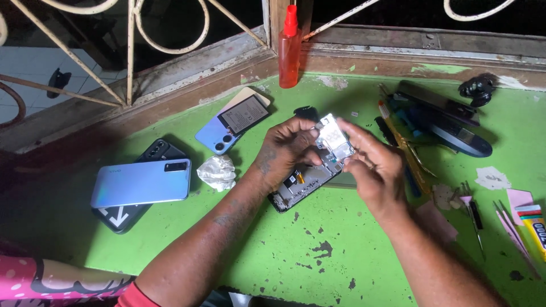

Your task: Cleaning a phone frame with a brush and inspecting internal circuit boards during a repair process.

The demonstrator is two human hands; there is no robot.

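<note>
Pinched between both hands, left hand [287,149] and right hand [369,165], an opened smartphone [310,179] rests on the green table [318,261]; fingertips press its silvery shield plate [333,136]. Light, rigid, probably fragile: best held by its edges.

Left hand [287,149] and right hand [369,162] raised together, fingers curled, pinching
</note>
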